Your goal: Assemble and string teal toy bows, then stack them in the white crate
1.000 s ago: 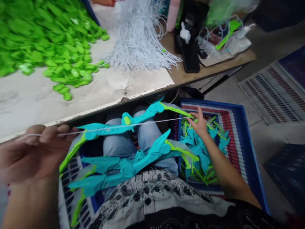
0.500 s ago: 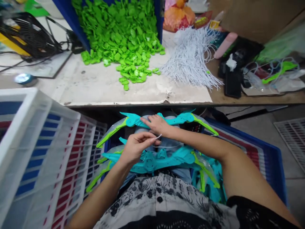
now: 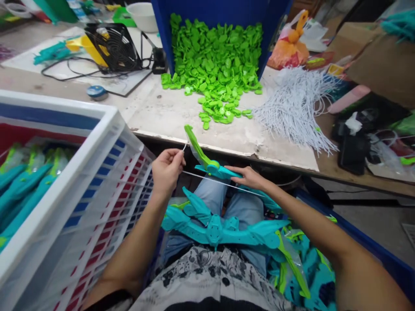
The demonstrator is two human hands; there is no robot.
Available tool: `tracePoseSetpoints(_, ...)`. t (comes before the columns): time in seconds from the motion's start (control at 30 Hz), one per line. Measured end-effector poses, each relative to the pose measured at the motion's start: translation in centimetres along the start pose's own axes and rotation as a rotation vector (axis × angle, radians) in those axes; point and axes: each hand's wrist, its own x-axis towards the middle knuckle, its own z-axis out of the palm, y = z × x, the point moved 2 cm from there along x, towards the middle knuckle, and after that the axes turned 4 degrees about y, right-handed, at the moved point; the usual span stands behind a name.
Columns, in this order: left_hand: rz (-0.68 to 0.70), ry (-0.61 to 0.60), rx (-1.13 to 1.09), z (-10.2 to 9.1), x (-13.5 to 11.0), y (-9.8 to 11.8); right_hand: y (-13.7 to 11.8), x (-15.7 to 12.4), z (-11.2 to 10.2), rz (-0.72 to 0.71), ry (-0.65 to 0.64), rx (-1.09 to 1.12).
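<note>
My left hand (image 3: 167,170) pinches the end of a thin white string (image 3: 207,179) just below the table edge. The string runs right and down along a teal and green toy bow (image 3: 207,162), whose green tip points up at the table edge. My right hand (image 3: 248,176) grips the teal middle of that bow. A second teal bow (image 3: 220,226) lies across my lap below both hands.
A white slatted crate (image 3: 81,172) on my left holds more teal bows. A blue crate (image 3: 372,246) with bows sits at my right. On the table (image 3: 162,112) lie a pile of green plastic pieces (image 3: 217,65), a bundle of white strings (image 3: 298,108) and a black fan (image 3: 113,47).
The view has swung left and up. My hands have lifted the bow off my lap and tilted it, green tip up. My left hand has drawn the string end out to the left.
</note>
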Motion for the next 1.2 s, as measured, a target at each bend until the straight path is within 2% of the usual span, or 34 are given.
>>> tracePoseSetpoints(0.13,0.02,-0.079,0.102,1.1,3.6,0.1,-0.4,-0.2,0.0,-0.034,0.029,0.014)
tracePoseSetpoints(0.3,0.068,-0.079,0.228,1.7,5.4,0.8,-0.4,-0.2,-0.1,-0.039,0.013,0.073)
tracePoseSetpoints(0.53,0.032,-0.146,0.328,1.5,5.7,2.0,-0.5,-0.3,0.0,-0.024,0.01,0.055)
tracePoseSetpoints(0.73,0.029,-0.149,0.328,1.7,6.0,2.3,-0.8,-0.4,-0.2,-0.009,0.018,0.048)
tracePoseSetpoints(0.87,-0.015,-0.165,0.212,2.4,6.3,2.4,-1.0,-0.6,0.1,-0.034,0.035,0.022)
tracePoseSetpoints(0.97,-0.04,-0.242,0.123,2.6,6.6,2.5,-0.9,-1.1,0.4,-0.079,0.042,-0.028)
tracePoseSetpoints(1.07,-0.066,-0.289,0.129,2.1,6.7,2.4,-1.1,-1.3,0.5,-0.14,0.014,-0.086)
tracePoseSetpoints(1.13,-0.073,-0.279,0.127,1.6,6.5,2.4,-2.0,-0.6,-0.1,-0.18,0.073,-0.121)
tracePoseSetpoints(1.2,-0.077,-0.267,0.105,1.0,6.0,2.5,-3.9,1.1,-1.1,-0.224,0.24,-0.128)
